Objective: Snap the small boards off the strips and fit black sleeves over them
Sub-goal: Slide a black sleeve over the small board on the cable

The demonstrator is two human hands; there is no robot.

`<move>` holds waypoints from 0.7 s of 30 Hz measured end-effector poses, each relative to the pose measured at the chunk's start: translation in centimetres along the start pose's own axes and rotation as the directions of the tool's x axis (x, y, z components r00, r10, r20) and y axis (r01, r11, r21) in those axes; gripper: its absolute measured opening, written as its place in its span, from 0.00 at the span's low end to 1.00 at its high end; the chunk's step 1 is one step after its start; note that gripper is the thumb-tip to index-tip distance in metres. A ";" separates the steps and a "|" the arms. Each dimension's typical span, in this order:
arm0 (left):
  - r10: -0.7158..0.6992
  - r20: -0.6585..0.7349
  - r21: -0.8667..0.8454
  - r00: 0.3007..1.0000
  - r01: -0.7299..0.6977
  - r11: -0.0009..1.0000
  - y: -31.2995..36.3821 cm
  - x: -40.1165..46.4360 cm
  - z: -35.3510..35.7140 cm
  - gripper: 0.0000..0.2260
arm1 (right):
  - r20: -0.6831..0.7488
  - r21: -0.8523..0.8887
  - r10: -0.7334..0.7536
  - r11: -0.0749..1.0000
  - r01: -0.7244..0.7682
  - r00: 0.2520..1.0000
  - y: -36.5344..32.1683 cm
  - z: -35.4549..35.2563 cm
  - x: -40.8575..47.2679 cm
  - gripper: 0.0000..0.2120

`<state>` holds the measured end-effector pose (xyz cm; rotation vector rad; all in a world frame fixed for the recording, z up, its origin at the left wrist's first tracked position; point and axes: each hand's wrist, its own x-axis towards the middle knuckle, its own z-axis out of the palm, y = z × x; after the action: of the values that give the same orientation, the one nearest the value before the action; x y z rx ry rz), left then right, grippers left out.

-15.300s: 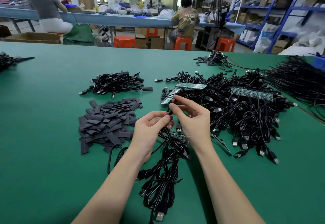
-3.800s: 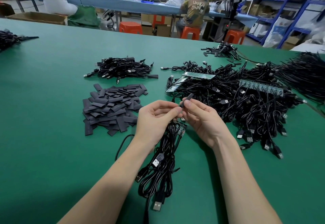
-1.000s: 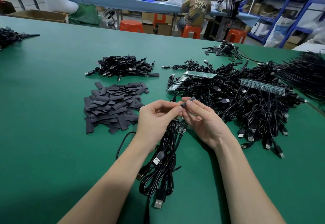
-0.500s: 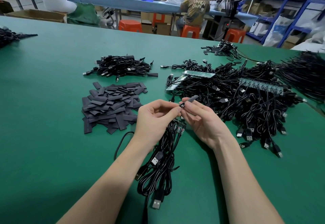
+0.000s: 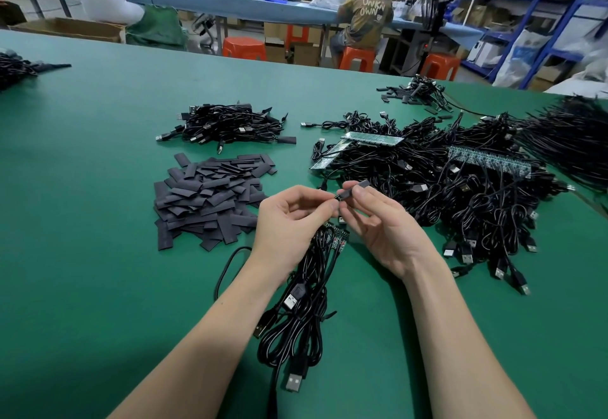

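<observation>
Both hands pinch one black sleeve (image 5: 354,189) (tilted): left hand (image 5: 289,221) below, right hand (image 5: 381,224) alongside.

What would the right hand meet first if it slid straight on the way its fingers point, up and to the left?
Probably the left hand: the right hand, pinching the black sleeve, has its fingertips almost against the left's. Depth is unclear.

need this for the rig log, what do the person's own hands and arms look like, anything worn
Two bare forearms reach in from the bottom edge, with no sleeves in view. The left hand and right hand have no gloves. No rings, watch or wristband show on the visible sides. Fingernails look short and unpainted.
</observation>
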<state>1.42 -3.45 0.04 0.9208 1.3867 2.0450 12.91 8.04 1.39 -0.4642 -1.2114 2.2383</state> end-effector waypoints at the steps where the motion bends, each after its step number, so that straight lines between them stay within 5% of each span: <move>1: -0.001 0.004 -0.005 1.000 0.001 1.000 0.0 0.0 0.0 0.09 | 0.009 -0.007 0.006 1.000 -0.006 1.000 0.1 0.0 0.0 0.07; 21: -0.004 0.005 0.013 1.000 0.004 1.000 -0.3 0.0 -0.1 0.07 | 0.010 -0.007 -0.023 1.000 0.023 1.000 -0.2 0.1 -0.1 0.07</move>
<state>1.34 -3.37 -0.27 0.9271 1.3997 2.0316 12.99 7.94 1.61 -0.4400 -1.2236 2.2198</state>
